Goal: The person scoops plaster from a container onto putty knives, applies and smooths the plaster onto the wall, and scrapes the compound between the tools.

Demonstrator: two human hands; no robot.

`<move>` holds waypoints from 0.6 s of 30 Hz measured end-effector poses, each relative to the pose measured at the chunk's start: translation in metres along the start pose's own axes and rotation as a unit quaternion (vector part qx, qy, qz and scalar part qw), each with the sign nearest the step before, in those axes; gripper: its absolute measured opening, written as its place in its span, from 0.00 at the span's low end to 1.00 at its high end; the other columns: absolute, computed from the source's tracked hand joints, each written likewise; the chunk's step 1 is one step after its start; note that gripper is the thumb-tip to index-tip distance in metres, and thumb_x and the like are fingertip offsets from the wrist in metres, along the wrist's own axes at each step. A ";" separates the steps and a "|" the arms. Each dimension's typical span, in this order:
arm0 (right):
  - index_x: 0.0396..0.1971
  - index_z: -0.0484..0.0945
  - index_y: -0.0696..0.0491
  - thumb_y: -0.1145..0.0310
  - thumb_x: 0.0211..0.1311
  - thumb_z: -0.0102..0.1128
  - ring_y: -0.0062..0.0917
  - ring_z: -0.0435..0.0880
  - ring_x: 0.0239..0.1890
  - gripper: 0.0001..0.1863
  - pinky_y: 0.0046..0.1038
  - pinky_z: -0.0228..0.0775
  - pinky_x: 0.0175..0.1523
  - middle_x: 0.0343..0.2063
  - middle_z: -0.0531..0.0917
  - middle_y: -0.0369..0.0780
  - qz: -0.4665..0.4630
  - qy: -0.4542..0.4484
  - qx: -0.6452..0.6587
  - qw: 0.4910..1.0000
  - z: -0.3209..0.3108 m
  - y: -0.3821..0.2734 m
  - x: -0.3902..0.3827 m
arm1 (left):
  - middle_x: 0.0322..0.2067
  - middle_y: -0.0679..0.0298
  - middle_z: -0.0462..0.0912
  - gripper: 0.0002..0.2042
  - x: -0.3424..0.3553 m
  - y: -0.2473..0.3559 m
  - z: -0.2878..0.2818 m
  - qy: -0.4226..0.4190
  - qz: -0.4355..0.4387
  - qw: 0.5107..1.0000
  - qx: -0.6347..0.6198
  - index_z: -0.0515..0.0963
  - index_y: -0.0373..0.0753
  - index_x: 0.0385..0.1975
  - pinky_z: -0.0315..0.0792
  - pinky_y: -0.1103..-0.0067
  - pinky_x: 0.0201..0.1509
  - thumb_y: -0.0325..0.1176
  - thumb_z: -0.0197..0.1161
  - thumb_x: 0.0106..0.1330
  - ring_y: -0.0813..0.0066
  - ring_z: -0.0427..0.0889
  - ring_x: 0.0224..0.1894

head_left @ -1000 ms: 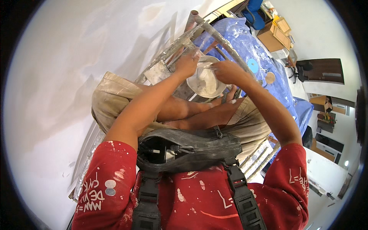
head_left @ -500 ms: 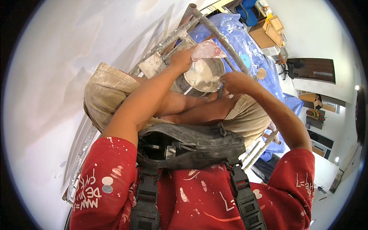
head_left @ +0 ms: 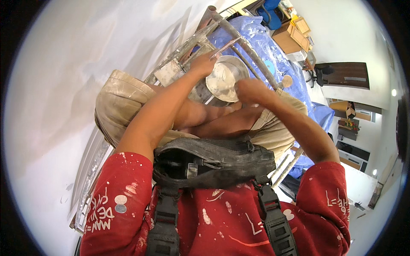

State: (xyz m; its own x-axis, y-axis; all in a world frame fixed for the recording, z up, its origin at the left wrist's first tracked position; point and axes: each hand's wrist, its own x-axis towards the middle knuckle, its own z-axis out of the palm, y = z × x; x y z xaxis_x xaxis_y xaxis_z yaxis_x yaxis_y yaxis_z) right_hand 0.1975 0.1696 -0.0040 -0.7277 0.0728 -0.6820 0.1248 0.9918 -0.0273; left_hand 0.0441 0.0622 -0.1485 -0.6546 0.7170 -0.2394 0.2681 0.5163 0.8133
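Note:
My left hand (head_left: 204, 64) is closed on a flat scraper (head_left: 225, 47), seen nearly edge-on above a round metal bowl (head_left: 223, 77) of white paste. Just over the bowl's right side, my right hand (head_left: 250, 90) has curled fingers; what they hold is hidden. A flat board (head_left: 170, 73) smeared with white lies left of the bowl, near my left wrist. Below both hands are my crossed bare legs and an open black bag (head_left: 213, 164) at my waist.
I sit on a paint-spattered metal scaffold (head_left: 244, 45) beside a white wall (head_left: 64, 106). Blue plastic sheeting (head_left: 247, 30) lies beyond it, with two round discs on it. Cardboard boxes (head_left: 286, 40), a blue chair (head_left: 270, 15) and a dark door (head_left: 346, 75) are farther right.
The scraper in my left hand has turned from showing its pink-smeared face to nearly edge-on. My right hand dropped from the bowl, then shifted slightly left, back over its edge.

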 end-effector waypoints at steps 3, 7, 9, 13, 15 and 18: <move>0.29 0.85 0.61 0.65 0.54 0.53 0.47 0.87 0.33 0.15 0.45 0.79 0.40 0.30 0.85 0.55 0.078 0.029 0.020 0.996 -0.018 0.047 0.035 | 0.55 0.44 0.78 0.25 -0.006 0.006 0.010 -0.010 0.021 0.999 -0.035 0.71 0.48 0.64 0.68 0.61 0.62 0.53 0.49 0.73 0.43 0.76 0.58; 0.32 0.86 0.58 0.66 0.53 0.57 0.45 0.88 0.37 0.14 0.43 0.79 0.41 0.34 0.86 0.53 0.003 0.020 -0.061 0.998 -0.026 0.027 0.073 | 0.57 0.48 0.78 0.24 -0.001 0.002 0.009 -0.003 0.037 0.996 -0.087 0.72 0.52 0.64 0.69 0.63 0.63 0.53 0.50 0.72 0.48 0.76 0.59; 0.33 0.86 0.59 0.69 0.52 0.56 0.45 0.88 0.39 0.14 0.43 0.79 0.44 0.35 0.86 0.53 0.006 0.019 -0.034 0.999 -0.026 -0.021 0.057 | 0.56 0.51 0.79 0.23 -0.003 -0.004 0.006 0.004 0.013 0.996 -0.091 0.72 0.56 0.64 0.70 0.65 0.61 0.53 0.51 0.71 0.51 0.78 0.59; 0.32 0.86 0.59 0.69 0.52 0.55 0.46 0.87 0.39 0.13 0.43 0.78 0.47 0.34 0.86 0.53 0.010 -0.040 -0.066 0.997 -0.007 -0.031 0.024 | 0.55 0.51 0.79 0.23 -0.002 0.002 0.013 -0.005 0.012 0.997 -0.074 0.71 0.58 0.65 0.70 0.63 0.61 0.50 0.52 0.71 0.50 0.78 0.57; 0.34 0.86 0.58 0.68 0.53 0.56 0.46 0.87 0.40 0.14 0.42 0.78 0.48 0.35 0.86 0.52 0.020 -0.073 -0.086 0.993 -0.012 0.014 0.024 | 0.55 0.51 0.80 0.23 0.001 0.014 0.014 -0.011 0.013 0.997 -0.071 0.70 0.59 0.66 0.70 0.63 0.61 0.48 0.52 0.71 0.49 0.78 0.57; 0.40 0.86 0.53 0.66 0.55 0.57 0.44 0.85 0.42 0.15 0.41 0.76 0.50 0.39 0.87 0.47 0.019 -0.017 -0.054 0.998 -0.036 0.030 0.005 | 0.58 0.49 0.77 0.23 -0.008 0.012 0.015 -0.020 0.013 0.996 -0.086 0.71 0.55 0.65 0.68 0.65 0.64 0.49 0.51 0.72 0.50 0.75 0.61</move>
State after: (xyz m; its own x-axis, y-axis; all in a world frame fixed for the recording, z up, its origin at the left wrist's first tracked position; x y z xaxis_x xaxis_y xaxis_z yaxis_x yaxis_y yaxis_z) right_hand 0.1731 0.2033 0.0185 -0.6997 0.1082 -0.7062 0.0772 0.9941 0.0758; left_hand 0.0634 0.0700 -0.1447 -0.6195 0.7490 -0.2350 0.1569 0.4115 0.8978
